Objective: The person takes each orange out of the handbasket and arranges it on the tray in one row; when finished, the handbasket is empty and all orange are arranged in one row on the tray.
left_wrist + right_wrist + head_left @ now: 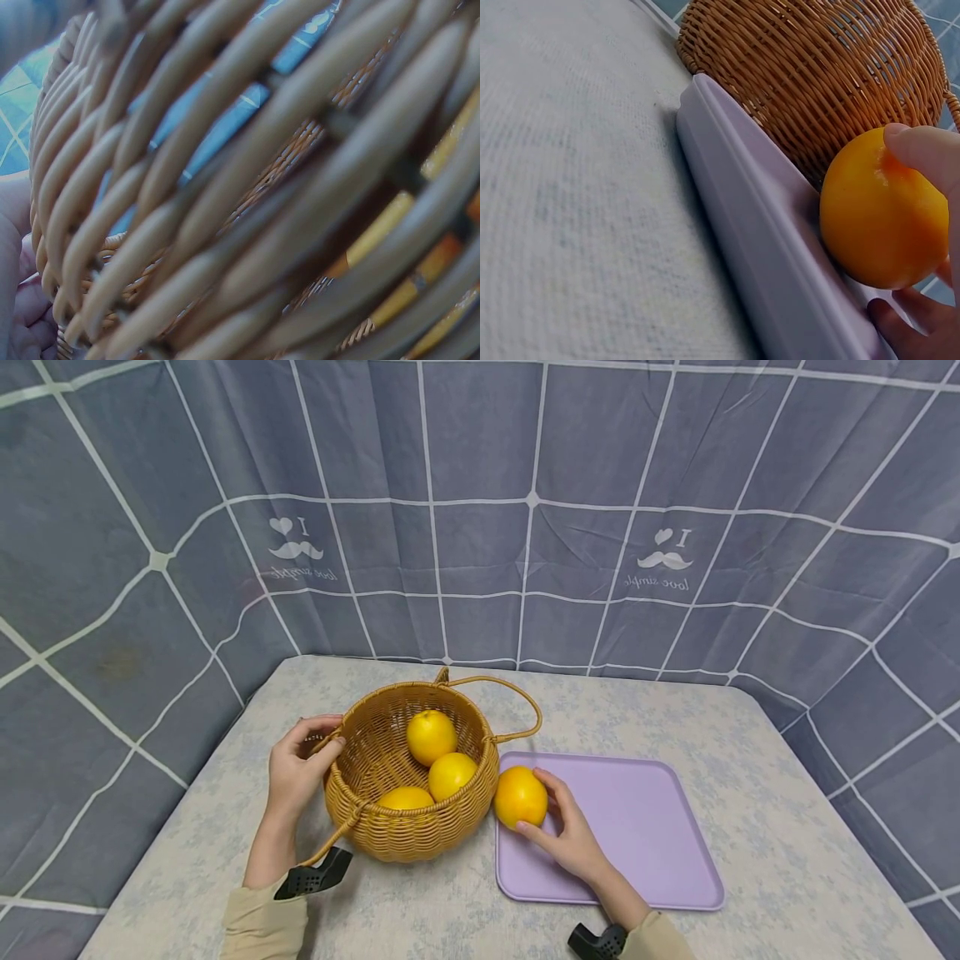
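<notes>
My left hand (pixel 295 770) grips the left rim of a round wicker basket (pixel 405 843), thumb on the near side. Close wickerwork (pixel 247 195) fills the left wrist view, with part of that hand at its left edge. Three oranges lie in the basket: one at the back (pixel 431 737), one at the right (pixel 452 776), and one at the front partly behind the rim. With thumb and fingers, my right hand (pixel 572 837) holds another orange (pixel 521 797) over the left edge of a purple tray (pixel 637 827). In the right wrist view this orange (pixel 881 217) overlaps the basket's side.
The basket has two looped handles, one standing out at the back right (pixel 536 714) and one at the front left. A pale patterned cloth (pixel 795 827) covers the table. Grey-blue curtains (pixel 480 552) with white grid lines enclose its back and sides.
</notes>
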Demonstrator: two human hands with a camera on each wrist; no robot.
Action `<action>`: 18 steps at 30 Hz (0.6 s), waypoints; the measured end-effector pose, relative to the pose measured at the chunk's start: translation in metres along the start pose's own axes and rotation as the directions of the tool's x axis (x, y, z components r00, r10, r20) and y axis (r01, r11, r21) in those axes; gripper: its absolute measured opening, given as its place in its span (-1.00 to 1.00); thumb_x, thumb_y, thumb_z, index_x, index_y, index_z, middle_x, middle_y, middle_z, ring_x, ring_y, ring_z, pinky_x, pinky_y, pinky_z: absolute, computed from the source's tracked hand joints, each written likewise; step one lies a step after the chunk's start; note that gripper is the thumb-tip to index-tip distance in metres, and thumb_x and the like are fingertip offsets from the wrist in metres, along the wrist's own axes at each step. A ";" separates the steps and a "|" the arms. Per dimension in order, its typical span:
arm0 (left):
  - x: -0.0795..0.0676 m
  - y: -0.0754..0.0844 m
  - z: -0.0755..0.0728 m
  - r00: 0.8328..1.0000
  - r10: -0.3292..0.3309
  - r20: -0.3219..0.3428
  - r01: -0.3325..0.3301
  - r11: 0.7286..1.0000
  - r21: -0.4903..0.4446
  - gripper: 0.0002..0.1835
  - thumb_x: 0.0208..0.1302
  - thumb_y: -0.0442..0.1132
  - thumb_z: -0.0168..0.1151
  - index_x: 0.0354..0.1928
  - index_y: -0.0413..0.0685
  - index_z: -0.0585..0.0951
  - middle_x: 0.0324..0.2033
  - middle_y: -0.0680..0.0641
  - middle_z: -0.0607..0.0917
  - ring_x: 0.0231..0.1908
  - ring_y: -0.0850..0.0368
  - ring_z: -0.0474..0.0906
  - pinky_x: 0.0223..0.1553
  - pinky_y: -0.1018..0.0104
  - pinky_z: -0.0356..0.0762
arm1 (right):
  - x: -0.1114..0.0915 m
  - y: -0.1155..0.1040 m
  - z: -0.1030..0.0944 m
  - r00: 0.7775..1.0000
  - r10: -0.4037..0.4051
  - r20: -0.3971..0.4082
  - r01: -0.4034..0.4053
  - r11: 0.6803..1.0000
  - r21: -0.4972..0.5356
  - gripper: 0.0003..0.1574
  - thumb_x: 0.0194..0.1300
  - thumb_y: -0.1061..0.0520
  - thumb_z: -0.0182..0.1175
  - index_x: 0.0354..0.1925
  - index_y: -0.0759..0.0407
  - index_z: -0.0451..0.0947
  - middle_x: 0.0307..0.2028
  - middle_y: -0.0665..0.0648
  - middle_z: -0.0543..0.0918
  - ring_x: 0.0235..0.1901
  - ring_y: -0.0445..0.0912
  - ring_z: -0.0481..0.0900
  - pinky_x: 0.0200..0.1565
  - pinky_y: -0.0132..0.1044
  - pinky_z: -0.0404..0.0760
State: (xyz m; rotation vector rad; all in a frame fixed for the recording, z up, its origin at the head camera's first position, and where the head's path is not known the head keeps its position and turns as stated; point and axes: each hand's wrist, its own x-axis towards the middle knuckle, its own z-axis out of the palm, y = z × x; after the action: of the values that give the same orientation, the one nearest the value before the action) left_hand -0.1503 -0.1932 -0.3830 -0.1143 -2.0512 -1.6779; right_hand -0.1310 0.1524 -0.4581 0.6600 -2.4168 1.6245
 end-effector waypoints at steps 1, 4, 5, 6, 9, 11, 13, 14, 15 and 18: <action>0.000 0.000 0.000 1.000 0.000 0.001 0.000 1.000 0.000 -0.78 0.15 -0.58 0.15 -0.13 -0.49 0.55 -0.11 -0.31 0.57 -0.16 0.29 0.50 -0.09 0.52 0.47 | 0.000 0.000 0.000 1.000 -0.006 -0.002 0.006 1.000 -0.001 -0.12 0.05 0.33 0.36 0.29 0.39 0.19 0.26 0.36 0.29 0.21 0.19 0.30 0.17 -0.02 0.38; 0.000 0.001 0.000 1.000 -0.001 0.002 0.001 1.000 0.001 -0.79 0.16 -0.58 0.16 -0.13 -0.50 0.55 -0.12 -0.29 0.58 -0.15 0.29 0.50 -0.09 0.52 0.47 | 0.000 0.001 0.000 1.000 -0.010 -0.005 0.010 1.000 -0.006 -0.12 0.05 0.33 0.36 0.29 0.38 0.20 0.27 0.37 0.27 0.21 0.19 0.29 0.17 -0.03 0.38; 0.000 0.001 0.000 1.000 0.000 0.002 0.000 1.000 0.001 -0.79 0.16 -0.58 0.16 -0.13 -0.50 0.55 -0.12 -0.29 0.58 -0.15 0.29 0.50 -0.09 0.52 0.47 | 0.000 0.001 0.000 1.000 -0.009 -0.006 0.009 1.000 -0.007 -0.12 0.05 0.33 0.36 0.29 0.38 0.20 0.27 0.37 0.26 0.22 0.18 0.28 0.17 -0.03 0.38; 0.000 0.001 0.000 1.000 0.002 0.002 -0.002 1.000 0.004 -0.78 0.16 -0.58 0.16 -0.13 -0.50 0.55 -0.12 -0.30 0.58 -0.15 0.29 0.50 -0.09 0.52 0.47 | 0.000 0.001 0.000 1.000 -0.009 -0.006 0.009 1.000 -0.008 -0.12 0.05 0.33 0.36 0.29 0.37 0.20 0.27 0.38 0.26 0.22 0.18 0.28 0.18 -0.04 0.38; 0.000 0.000 0.000 1.000 -0.001 0.001 0.001 1.000 0.009 -0.78 0.16 -0.58 0.16 -0.12 -0.49 0.56 -0.10 -0.32 0.57 -0.15 0.30 0.50 -0.10 0.53 0.47 | 0.000 0.002 0.001 1.000 -0.013 -0.010 0.013 1.000 -0.019 -0.11 0.04 0.32 0.37 0.29 0.37 0.19 0.27 0.38 0.25 0.22 0.17 0.28 0.17 0.01 0.38; 0.000 0.000 0.000 1.000 -0.003 0.001 0.003 1.000 0.013 -0.78 0.16 -0.57 0.16 -0.12 -0.48 0.56 -0.10 -0.33 0.57 -0.15 0.30 0.50 -0.10 0.53 0.47 | 0.000 0.002 0.001 0.999 -0.028 -0.018 0.027 0.999 -0.030 -0.10 0.03 0.32 0.38 0.29 0.38 0.20 0.27 0.39 0.25 0.22 0.17 0.28 0.16 0.06 0.37; 0.000 0.000 0.000 1.000 -0.005 0.000 0.005 1.000 0.016 -0.78 0.16 -0.57 0.16 -0.12 -0.47 0.56 -0.10 -0.32 0.56 -0.15 0.30 0.50 -0.10 0.54 0.47 | 0.000 0.002 0.001 0.999 -0.044 -0.027 0.043 0.998 -0.050 -0.10 0.01 0.33 0.38 0.28 0.38 0.21 0.27 0.38 0.25 0.22 0.17 0.28 0.15 0.07 0.38; 0.000 0.000 0.000 1.000 -0.003 0.000 0.003 1.000 0.017 -0.78 0.16 -0.57 0.16 -0.12 -0.47 0.56 -0.10 -0.32 0.57 -0.15 0.30 0.50 -0.10 0.54 0.47 | 0.000 0.001 0.002 0.998 -0.054 -0.032 0.052 0.997 -0.060 -0.10 0.01 0.33 0.39 0.28 0.39 0.22 0.27 0.38 0.25 0.22 0.18 0.28 0.15 0.06 0.39; 0.000 0.000 0.000 1.000 -0.002 0.000 0.002 1.000 0.018 -0.78 0.16 -0.57 0.16 -0.12 -0.47 0.56 -0.10 -0.31 0.57 -0.15 0.30 0.50 -0.10 0.54 0.47 | 0.000 0.000 0.002 0.997 -0.063 -0.037 0.061 0.996 -0.071 -0.11 0.00 0.33 0.39 0.27 0.40 0.22 0.27 0.39 0.25 0.22 0.19 0.28 0.14 0.07 0.39; 0.000 -0.001 0.000 1.000 0.001 0.000 -0.001 1.000 0.020 -0.78 0.16 -0.57 0.16 -0.12 -0.47 0.56 -0.10 -0.31 0.57 -0.15 0.30 0.50 -0.10 0.54 0.47 | 0.001 -0.003 0.002 0.995 -0.084 -0.054 0.078 0.992 -0.098 -0.12 -0.01 0.34 0.39 0.26 0.42 0.24 0.26 0.42 0.25 0.22 0.21 0.28 0.11 0.06 0.43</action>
State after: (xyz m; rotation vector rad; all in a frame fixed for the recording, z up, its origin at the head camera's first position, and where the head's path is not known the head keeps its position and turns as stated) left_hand -0.1506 -0.1930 -0.3837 -0.1085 -2.0670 -1.6562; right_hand -0.1303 0.1498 -0.4557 0.6756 -2.3774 1.4660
